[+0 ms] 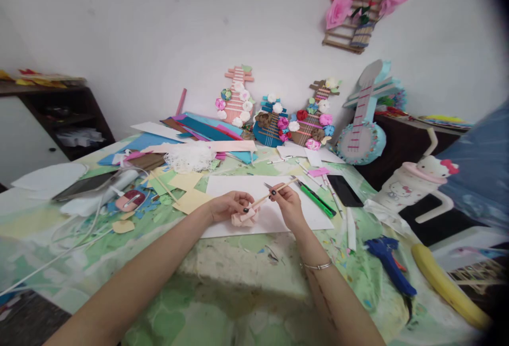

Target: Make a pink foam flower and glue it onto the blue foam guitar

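By the near edge of the surface (234, 269), our left fingers (240, 197) pinch pink paper (243, 221), our right fingers (283, 194) the stick (261, 200)—light pressure should spare folds!

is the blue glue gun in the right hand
No, the blue glue gun lies on the table beside the banana, while the right hand holds a thin stick.

Table (230, 267): green-and-white patterned cover (170, 309), littered with paper scraps (149, 207). White sheet (274, 222) at centre. Right: black phone (344, 191), blue glue gun (389, 265), banana (449, 286). Left: yellow paper pieces (191, 201), white paper rounds (51, 177), flat dark object (81, 187), possibly a tablet. Rear: coloured sheets (210, 132), heaped.
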A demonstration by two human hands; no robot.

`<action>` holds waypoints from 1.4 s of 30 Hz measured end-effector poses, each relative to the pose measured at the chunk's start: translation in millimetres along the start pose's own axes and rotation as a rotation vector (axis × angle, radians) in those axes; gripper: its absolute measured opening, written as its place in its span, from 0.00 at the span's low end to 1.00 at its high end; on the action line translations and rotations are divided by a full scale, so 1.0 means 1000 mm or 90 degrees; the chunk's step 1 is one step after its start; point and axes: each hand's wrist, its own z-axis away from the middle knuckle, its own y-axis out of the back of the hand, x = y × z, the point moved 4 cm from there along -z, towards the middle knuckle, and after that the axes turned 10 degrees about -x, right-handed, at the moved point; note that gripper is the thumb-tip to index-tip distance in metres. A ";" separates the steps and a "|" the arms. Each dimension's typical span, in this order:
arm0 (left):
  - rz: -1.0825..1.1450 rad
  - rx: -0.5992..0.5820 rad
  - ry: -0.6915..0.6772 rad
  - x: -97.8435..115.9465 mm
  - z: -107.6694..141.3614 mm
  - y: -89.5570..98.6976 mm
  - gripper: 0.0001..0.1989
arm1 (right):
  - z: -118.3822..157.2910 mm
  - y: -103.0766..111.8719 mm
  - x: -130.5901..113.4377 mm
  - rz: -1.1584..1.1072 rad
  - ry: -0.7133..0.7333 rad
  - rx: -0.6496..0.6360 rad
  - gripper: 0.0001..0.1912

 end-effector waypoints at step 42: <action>-0.047 0.015 -0.003 -0.007 -0.004 0.011 0.22 | 0.001 -0.001 -0.012 0.072 0.022 0.037 0.16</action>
